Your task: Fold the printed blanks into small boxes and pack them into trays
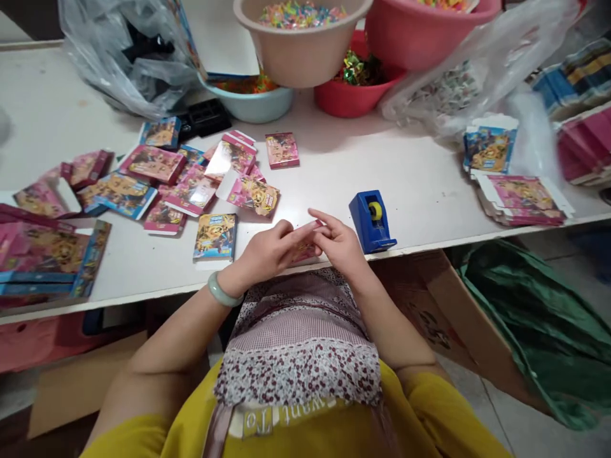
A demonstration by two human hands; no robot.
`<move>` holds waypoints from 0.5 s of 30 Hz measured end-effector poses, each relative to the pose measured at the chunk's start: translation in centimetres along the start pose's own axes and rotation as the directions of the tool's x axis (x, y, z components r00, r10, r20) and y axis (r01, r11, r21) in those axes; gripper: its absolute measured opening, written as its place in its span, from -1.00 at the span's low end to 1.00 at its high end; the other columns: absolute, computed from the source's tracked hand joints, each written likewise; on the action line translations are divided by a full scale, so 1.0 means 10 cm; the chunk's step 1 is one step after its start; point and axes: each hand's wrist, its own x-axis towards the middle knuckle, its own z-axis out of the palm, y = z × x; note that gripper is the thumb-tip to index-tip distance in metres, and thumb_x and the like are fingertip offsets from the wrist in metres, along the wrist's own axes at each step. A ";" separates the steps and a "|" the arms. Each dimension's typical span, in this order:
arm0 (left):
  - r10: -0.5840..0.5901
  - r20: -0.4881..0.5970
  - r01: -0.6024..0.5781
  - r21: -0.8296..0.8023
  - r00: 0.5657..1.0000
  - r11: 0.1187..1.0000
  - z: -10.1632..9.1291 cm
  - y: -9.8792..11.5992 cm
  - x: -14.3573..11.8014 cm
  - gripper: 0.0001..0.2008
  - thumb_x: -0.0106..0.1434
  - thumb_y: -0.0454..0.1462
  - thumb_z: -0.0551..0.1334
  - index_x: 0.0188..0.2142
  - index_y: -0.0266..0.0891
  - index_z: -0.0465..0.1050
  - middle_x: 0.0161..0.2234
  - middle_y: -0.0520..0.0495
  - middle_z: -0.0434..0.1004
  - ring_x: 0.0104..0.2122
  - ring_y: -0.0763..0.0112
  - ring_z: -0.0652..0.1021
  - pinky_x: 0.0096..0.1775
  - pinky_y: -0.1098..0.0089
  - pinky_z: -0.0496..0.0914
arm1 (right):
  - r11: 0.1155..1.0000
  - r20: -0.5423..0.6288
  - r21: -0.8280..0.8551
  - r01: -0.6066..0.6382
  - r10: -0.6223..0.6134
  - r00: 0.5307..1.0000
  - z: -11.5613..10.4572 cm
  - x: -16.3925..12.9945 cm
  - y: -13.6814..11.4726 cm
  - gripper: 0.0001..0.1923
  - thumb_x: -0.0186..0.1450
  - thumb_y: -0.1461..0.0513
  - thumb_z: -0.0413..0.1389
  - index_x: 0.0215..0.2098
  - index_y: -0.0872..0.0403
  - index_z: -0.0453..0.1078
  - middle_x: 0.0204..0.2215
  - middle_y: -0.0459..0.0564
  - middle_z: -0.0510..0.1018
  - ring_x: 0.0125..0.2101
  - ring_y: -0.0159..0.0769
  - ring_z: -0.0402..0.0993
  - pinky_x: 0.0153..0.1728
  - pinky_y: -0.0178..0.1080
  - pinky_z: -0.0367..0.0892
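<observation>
A small pink printed box lies at the table's front edge, mostly hidden under my hands. My left hand, with a pale green bangle on its wrist, is closed over the box from the left. My right hand meets it at the box's right end, thumb and fingers bent in and the index finger stretched out; the fingertips of both hands overlap there. Just right of them stands a blue tape dispenser with a yellow roll. To the left lies a blue printed box.
Pink and blue boxes are piled on the left. Flat box blanks are stacked at the right. Along the back stand a beige basin, a red basin, a light blue basin and plastic bags. A green sack is below right.
</observation>
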 end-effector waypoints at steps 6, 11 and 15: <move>-0.102 -0.060 0.083 -0.262 0.993 0.961 0.05 -0.03 0.02 -0.70 0.35 -0.29 0.13 0.06 -0.14 0.41 -0.32 -0.07 0.45 -0.34 0.39 0.48 -0.29 0.37 0.39 | 0.770 -0.022 -0.638 0.032 -0.060 0.998 -0.10 0.17 0.02 -0.28 0.23 0.00 0.17 0.28 0.11 0.24 -0.55 -0.08 0.54 -0.51 -0.24 0.44 -0.42 -0.24 0.32; -0.549 -0.437 0.396 -0.396 0.713 0.829 -0.54 -0.91 -0.28 -0.83 0.32 -0.20 0.22 -0.12 -0.18 0.42 -0.19 -0.08 0.54 -0.22 0.37 0.53 -0.20 0.36 0.42 | 0.700 0.074 -0.708 0.091 -0.055 0.996 -0.27 0.31 0.21 -0.19 0.20 -0.12 0.10 0.29 0.13 0.22 -0.49 -0.05 0.58 -0.48 -0.21 0.50 -0.41 -0.24 0.36; -0.696 -0.718 0.733 -0.456 0.033 0.505 -1.77 -1.96 -0.86 -0.79 0.38 -0.26 0.13 -0.01 -0.25 0.28 -0.19 -0.02 0.50 -0.27 0.53 0.50 -0.23 0.46 0.40 | 0.783 0.066 -0.622 0.009 0.041 0.997 -0.36 0.27 0.47 -0.31 0.18 -0.14 0.06 0.10 0.12 0.39 -0.43 -0.01 0.61 -0.45 -0.21 0.56 -0.36 -0.23 0.45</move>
